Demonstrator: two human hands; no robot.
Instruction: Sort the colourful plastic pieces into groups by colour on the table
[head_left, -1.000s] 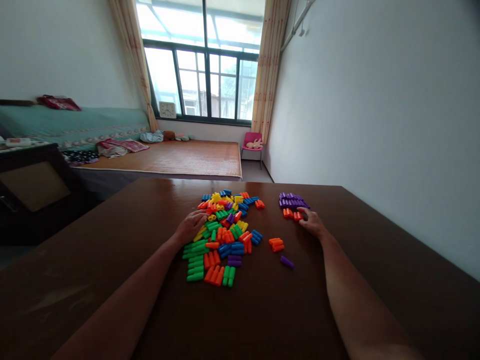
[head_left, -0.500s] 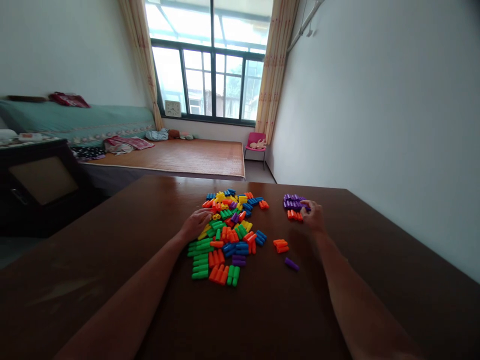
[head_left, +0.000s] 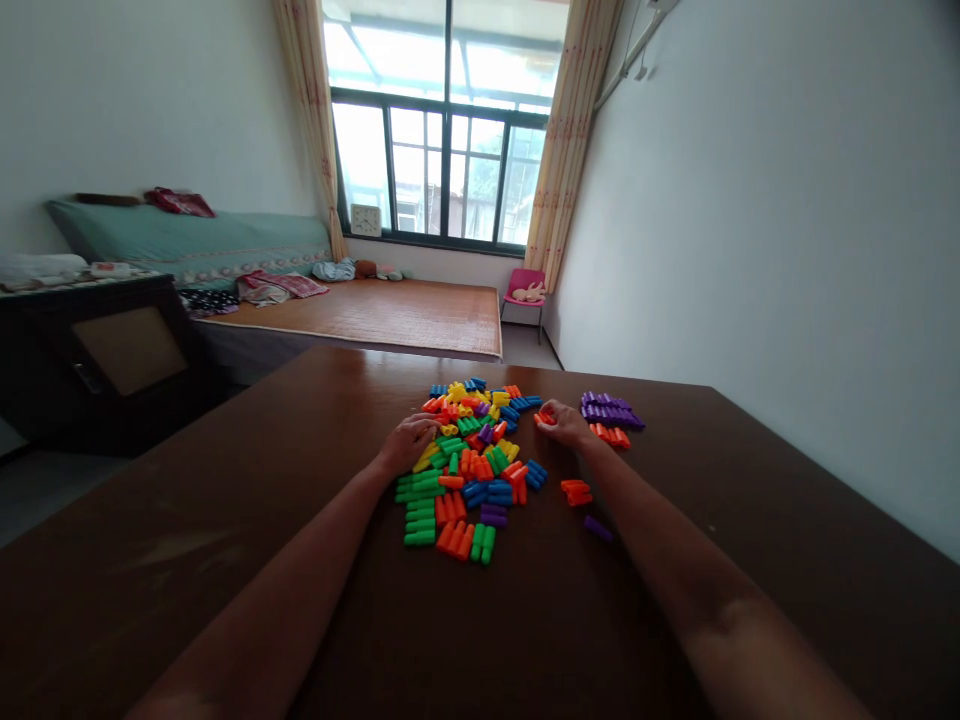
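A pile of coloured plastic pieces (head_left: 474,465) in green, orange, blue, yellow and purple lies on the brown table. My left hand (head_left: 409,443) rests at the pile's left edge, and what its fingers hold, if anything, is hidden. Right of the pile, my right hand (head_left: 564,422) has its fingers closed on an orange piece (head_left: 544,419). Purple pieces (head_left: 609,410) lie in rows further right, with an orange group (head_left: 611,436) just in front of them. Nearer to me are a small orange cluster (head_left: 576,492) and a single purple piece (head_left: 598,528).
The table (head_left: 525,640) stretches past both forearms. Beyond its far edge stand a low bed (head_left: 405,310) and a pink chair (head_left: 525,282). A dark cabinet (head_left: 67,370) is at the left, and a white wall (head_left: 765,220) rises at the right.
My right hand has moved left from the purple rows to the orange piece beside the pile and closed on it. The whole view has shifted slightly; my left hand stays at the pile.
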